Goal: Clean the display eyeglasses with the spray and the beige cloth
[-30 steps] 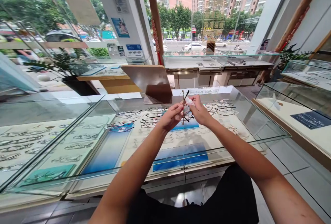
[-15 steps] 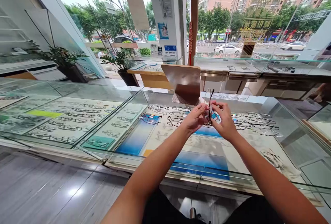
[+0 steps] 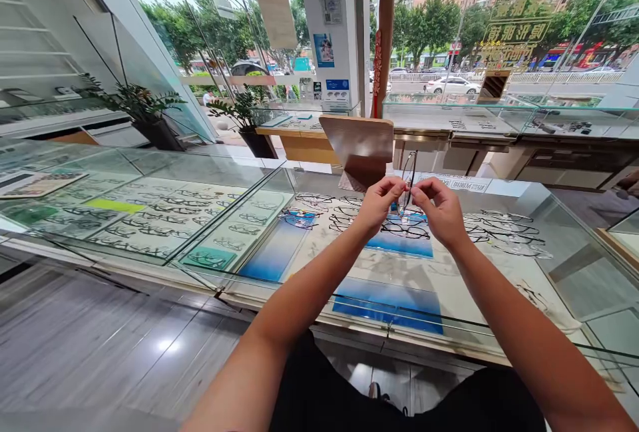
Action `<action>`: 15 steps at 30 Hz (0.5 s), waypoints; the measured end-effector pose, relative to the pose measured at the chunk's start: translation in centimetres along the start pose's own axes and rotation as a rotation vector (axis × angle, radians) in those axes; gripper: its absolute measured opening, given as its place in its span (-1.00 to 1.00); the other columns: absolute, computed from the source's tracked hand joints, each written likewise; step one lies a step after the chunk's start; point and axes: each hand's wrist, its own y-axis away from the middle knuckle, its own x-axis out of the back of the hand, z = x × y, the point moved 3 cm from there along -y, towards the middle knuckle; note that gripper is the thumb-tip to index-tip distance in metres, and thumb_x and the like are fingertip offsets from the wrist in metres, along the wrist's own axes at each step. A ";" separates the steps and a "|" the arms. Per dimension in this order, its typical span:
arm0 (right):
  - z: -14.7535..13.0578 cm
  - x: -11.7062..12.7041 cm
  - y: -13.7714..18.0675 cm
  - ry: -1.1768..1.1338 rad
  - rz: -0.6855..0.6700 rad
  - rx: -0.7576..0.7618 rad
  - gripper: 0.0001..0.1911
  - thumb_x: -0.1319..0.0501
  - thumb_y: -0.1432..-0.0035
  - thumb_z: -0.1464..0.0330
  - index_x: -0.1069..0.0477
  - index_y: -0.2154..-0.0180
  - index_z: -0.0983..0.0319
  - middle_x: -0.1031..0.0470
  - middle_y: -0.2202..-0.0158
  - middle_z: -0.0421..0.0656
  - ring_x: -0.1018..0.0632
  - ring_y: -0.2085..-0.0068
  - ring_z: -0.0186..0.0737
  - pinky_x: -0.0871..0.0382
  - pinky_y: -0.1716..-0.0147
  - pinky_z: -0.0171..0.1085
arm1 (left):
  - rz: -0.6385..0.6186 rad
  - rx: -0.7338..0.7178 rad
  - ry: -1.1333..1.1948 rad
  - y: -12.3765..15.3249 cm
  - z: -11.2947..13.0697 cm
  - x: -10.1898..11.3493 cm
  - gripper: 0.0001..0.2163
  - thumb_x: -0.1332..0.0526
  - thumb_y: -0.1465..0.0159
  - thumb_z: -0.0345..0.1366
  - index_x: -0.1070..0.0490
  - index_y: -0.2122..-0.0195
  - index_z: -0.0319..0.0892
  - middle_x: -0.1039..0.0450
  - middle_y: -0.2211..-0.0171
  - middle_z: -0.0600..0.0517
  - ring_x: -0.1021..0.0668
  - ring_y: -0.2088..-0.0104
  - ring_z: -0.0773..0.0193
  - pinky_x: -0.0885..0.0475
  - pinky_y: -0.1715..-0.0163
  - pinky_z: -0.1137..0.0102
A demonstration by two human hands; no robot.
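Note:
A pair of thin-framed eyeglasses (image 3: pixel 410 176) is held up on edge between my two hands, above the glass counter. My left hand (image 3: pixel 378 204) pinches it from the left with thumb and fingers. From the right, the thumb and fingers of my right hand (image 3: pixel 440 209) close on it. Part of the frame is covered by my fingertips. Below and around my hands, several eyeglasses (image 3: pixel 506 224) lie in rows on the white lining with blue sheets (image 3: pixel 392 305) inside the counter.
The glass display counter (image 3: pixel 287 164) runs across in front of me. A brown slanted mirror stand (image 3: pixel 357 139) rises behind my hands. More glasses fill the left case; a cloth (image 3: pixel 554 309) lies at the right. Potted plants (image 3: pixel 144 112) stand by the window.
The eyeglasses and both hands have risen slightly, and the glasses are turned more edge-on. The view has shifted a little, with the counter sitting higher and further right.

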 end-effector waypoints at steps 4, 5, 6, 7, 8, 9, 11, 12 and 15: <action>1.2 -0.3 -1.3 -0.148 0.034 -0.070 -0.49 -0.52 -0.15 -0.14 -0.56 0.27 0.15 -0.52 0.37 -0.23 -0.44 0.35 -0.23 -0.32 0.27 -0.19 | -0.054 -0.089 -0.218 -1.0 0.6 0.7 -0.49 -0.53 -0.21 0.26 -0.63 0.36 -0.14 -0.45 0.34 0.05 -0.39 0.31 0.28 -0.32 0.22 0.35; 1.6 -0.4 -1.3 -0.163 0.033 -0.094 -0.47 -0.53 -0.12 -0.16 -0.56 0.27 0.15 -0.51 0.38 -0.23 -0.44 0.35 -0.23 -0.32 0.28 -0.19 | -0.064 -0.093 -0.263 -1.0 0.5 1.0 -0.47 -0.51 -0.21 0.29 -0.62 0.37 -0.15 -0.43 0.35 0.05 -0.37 0.32 0.28 -0.30 0.24 0.34; 2.0 -0.4 -1.1 -0.163 0.028 -0.113 -0.46 -0.52 -0.12 -0.16 -0.56 0.27 0.16 -0.51 0.38 -0.23 -0.43 0.35 -0.23 -0.32 0.29 -0.19 | -0.067 -0.096 -0.301 -0.9 0.3 1.2 -0.45 -0.50 -0.22 0.31 -0.62 0.37 -0.16 -0.42 0.35 0.04 -0.36 0.33 0.28 -0.29 0.26 0.33; 2.4 -0.3 -0.8 -0.149 0.022 -0.121 -0.47 -0.51 -0.14 -0.16 -0.56 0.27 0.16 -0.50 0.38 -0.23 -0.43 0.35 -0.23 -0.31 0.29 -0.19 | -0.065 -0.096 -0.335 -0.6 0.0 1.5 -0.44 -0.47 -0.23 0.33 -0.61 0.37 -0.16 -0.42 0.36 0.04 -0.36 0.33 0.27 -0.28 0.26 0.33; 2.6 -0.3 -0.4 -0.125 0.012 -0.120 -0.48 -0.49 -0.18 -0.15 -0.55 0.27 0.16 -0.50 0.38 -0.23 -0.43 0.35 -0.23 -0.31 0.29 -0.19 | -0.060 -0.095 -0.365 -0.3 -0.3 1.7 -0.43 -0.45 -0.25 0.35 -0.60 0.37 -0.16 -0.41 0.36 0.04 -0.36 0.33 0.26 -0.29 0.26 0.33; 2.7 -0.3 -0.1 -0.095 -0.001 -0.113 -0.50 -0.46 -0.22 -0.13 -0.54 0.27 0.17 -0.50 0.37 -0.22 -0.42 0.35 -0.23 -0.31 0.28 -0.19 | -0.051 -0.093 -0.392 0.1 -0.6 1.8 -0.42 -0.42 -0.27 0.36 -0.59 0.37 -0.15 -0.41 0.36 0.04 -0.37 0.33 0.26 -0.30 0.26 0.32; 2.7 -0.2 0.6 -0.034 -0.023 -0.093 -0.55 -0.40 -0.31 -0.09 -0.53 0.26 0.17 -0.50 0.36 -0.21 -0.43 0.34 -0.23 -0.31 0.28 -0.18 | -0.035 -0.088 -0.430 0.8 -1.1 2.0 -0.43 -0.39 -0.30 0.35 -0.58 0.36 -0.14 -0.41 0.37 0.04 -0.40 0.32 0.24 -0.33 0.23 0.31; 2.7 -0.2 0.9 -0.010 -0.031 -0.085 -0.58 -0.38 -0.35 -0.06 -0.52 0.26 0.17 -0.49 0.36 -0.21 -0.43 0.34 -0.22 -0.31 0.28 -0.18 | -0.031 -0.085 -0.441 1.1 -1.3 2.1 -0.44 -0.39 -0.31 0.35 -0.57 0.36 -0.14 -0.42 0.36 0.04 -0.41 0.31 0.23 -0.35 0.21 0.31; 2.7 -0.4 1.3 0.049 -0.031 -0.064 -0.64 -0.31 -0.42 0.01 -0.48 0.24 0.16 -0.48 0.36 -0.22 -0.42 0.34 -0.22 -0.31 0.28 -0.18 | -0.018 -0.083 -0.451 1.8 -1.6 2.2 -0.47 -0.41 -0.31 0.31 -0.56 0.34 -0.12 -0.46 0.32 0.03 -0.44 0.29 0.23 -0.37 0.17 0.29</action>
